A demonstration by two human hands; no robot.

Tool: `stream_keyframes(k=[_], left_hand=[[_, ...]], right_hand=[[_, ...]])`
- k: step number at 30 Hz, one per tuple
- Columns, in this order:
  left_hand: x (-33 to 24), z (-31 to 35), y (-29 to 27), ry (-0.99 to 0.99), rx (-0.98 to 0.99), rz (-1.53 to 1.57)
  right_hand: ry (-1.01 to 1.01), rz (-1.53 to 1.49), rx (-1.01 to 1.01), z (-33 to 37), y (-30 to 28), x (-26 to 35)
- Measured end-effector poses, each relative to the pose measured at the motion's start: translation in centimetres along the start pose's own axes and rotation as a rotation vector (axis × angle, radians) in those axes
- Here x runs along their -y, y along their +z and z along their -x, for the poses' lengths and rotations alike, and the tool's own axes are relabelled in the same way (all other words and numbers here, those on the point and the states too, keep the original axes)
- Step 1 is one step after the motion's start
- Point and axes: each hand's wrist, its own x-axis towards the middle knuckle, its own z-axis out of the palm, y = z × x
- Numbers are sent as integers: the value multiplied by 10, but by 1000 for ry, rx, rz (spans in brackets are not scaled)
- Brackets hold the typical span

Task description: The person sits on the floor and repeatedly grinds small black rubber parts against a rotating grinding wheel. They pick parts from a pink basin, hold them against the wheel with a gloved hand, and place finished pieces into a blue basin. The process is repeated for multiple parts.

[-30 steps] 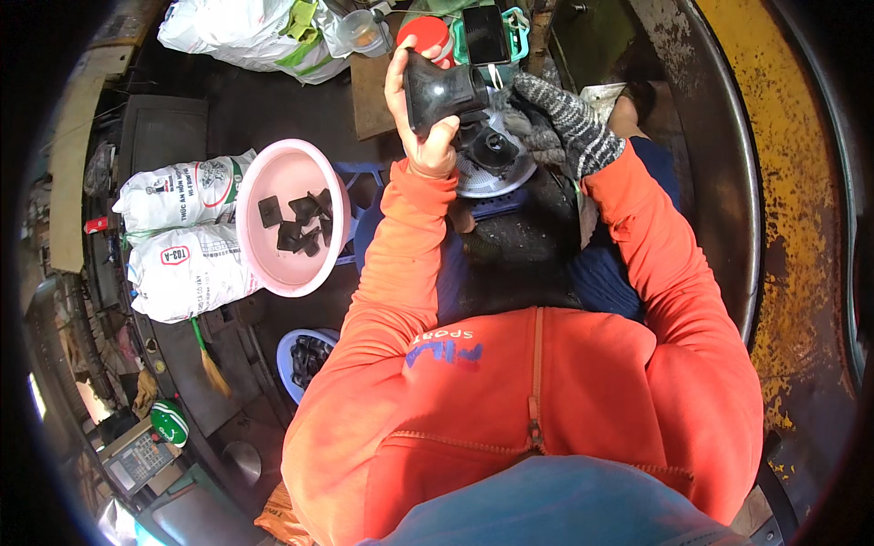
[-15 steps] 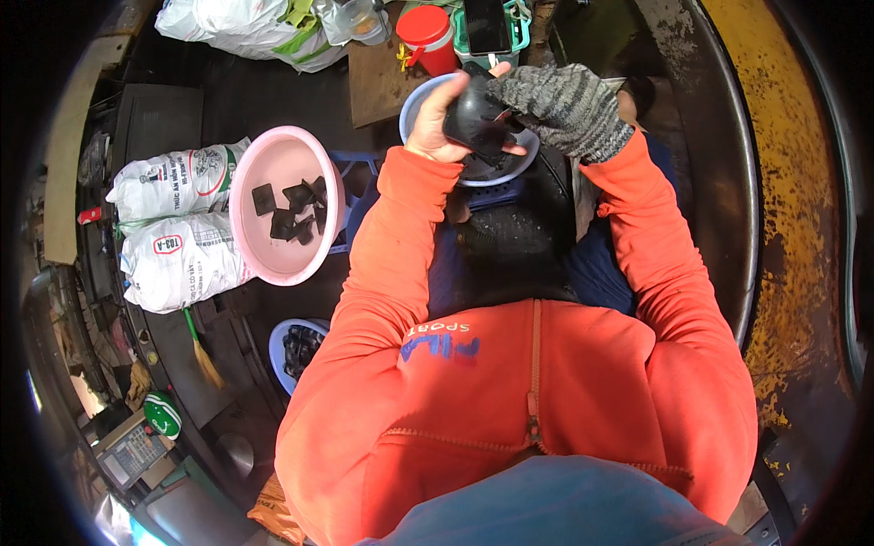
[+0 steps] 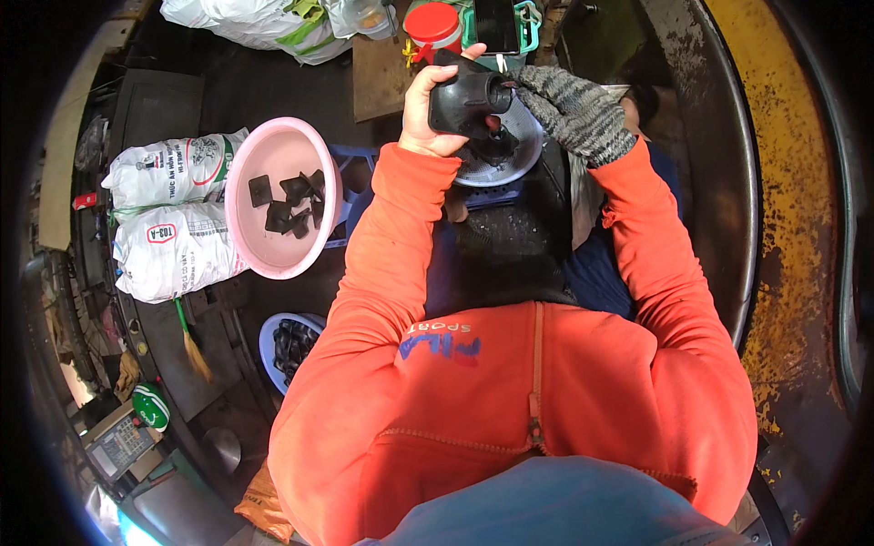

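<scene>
My left hand (image 3: 426,114) is bare and closed around a black rubber boot-like part (image 3: 462,100) with a flat square flange and a round collar. The open end of the collar points to the right. Beside that opening is my right hand (image 3: 569,105), in a grey knitted fingerless glove, its fingers pinched together at the collar's edge. Whatever the pinch holds, if anything, is too small to make out. Below both hands sits a pale blue basin (image 3: 526,164) with black pieces inside, partly covered by the hands and the part.
At the left stands a pink basin (image 3: 243,227) holding several black flanged parts (image 3: 293,214). White sacks (image 3: 173,250) lie beyond it. A blue basin of black pieces (image 3: 293,350) is near my left elbow. A red-lidded jar (image 3: 433,25) and a green basket (image 3: 531,32) stand ahead.
My left hand has turned the black part, so its round collar now faces right. The right hand has drawn slightly right, with its fingers now at the collar's edge.
</scene>
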Motion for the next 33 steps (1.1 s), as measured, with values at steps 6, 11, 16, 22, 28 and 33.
stream_keyframes(k=[6, 11, 16, 22, 28, 33], left_hand=[[-1, 2, 5, 122, -1, -107], [1, 7, 17, 299, -7, -149], [2, 10, 28, 390, 0, -184], [1, 7, 30, 503, 63, -369], [3, 7, 31, 607, 112, -491], [5, 4, 28, 715, 77, -716]], right_hand=[[-51, 36, 39, -4, -4, 10], [-213, 43, 22, -4, -1, 15], [-276, 7, -42, -1, 8, 21], [-258, 11, -99, 4, 18, 29], [-220, 125, 18, 4, 15, 37], [241, -666, 62, 2, -4, 58]])
